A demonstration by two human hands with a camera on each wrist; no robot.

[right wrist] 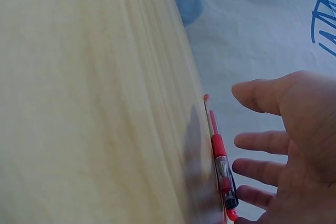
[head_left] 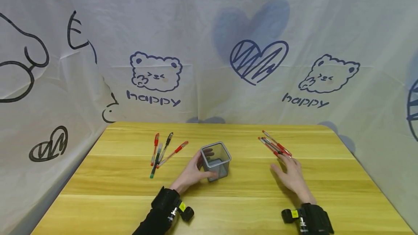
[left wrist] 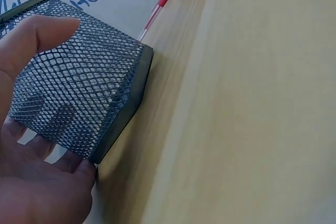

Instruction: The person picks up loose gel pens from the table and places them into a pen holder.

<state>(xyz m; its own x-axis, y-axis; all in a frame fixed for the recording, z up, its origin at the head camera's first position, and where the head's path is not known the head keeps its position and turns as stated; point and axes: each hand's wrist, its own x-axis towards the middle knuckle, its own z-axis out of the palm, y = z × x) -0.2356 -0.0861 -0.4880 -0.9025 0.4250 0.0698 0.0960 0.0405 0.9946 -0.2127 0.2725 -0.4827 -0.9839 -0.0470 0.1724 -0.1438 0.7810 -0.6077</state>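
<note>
A grey mesh pen holder [head_left: 222,169] stands near the middle of the table. My left hand [head_left: 191,173] grips it, thumb across the near side and fingers round the left and back; in the left wrist view the mesh wall [left wrist: 100,77] lies between thumb and fingers. My right hand [head_left: 290,177] reaches toward a bunch of pens [head_left: 272,146] at the right, its fingertips at their near end. In the right wrist view the fingers are spread beside a red-gripped pen [right wrist: 218,145], with nothing held; whether they touch it I cannot tell.
Left of the holder lie several loose pens, among them a red pen [head_left: 178,149], a black pen [head_left: 168,140] and a green-tipped pen [head_left: 154,169]. The wooden table [head_left: 235,206] ends at a white cloth [head_left: 209,82] with drawn bears and hearts.
</note>
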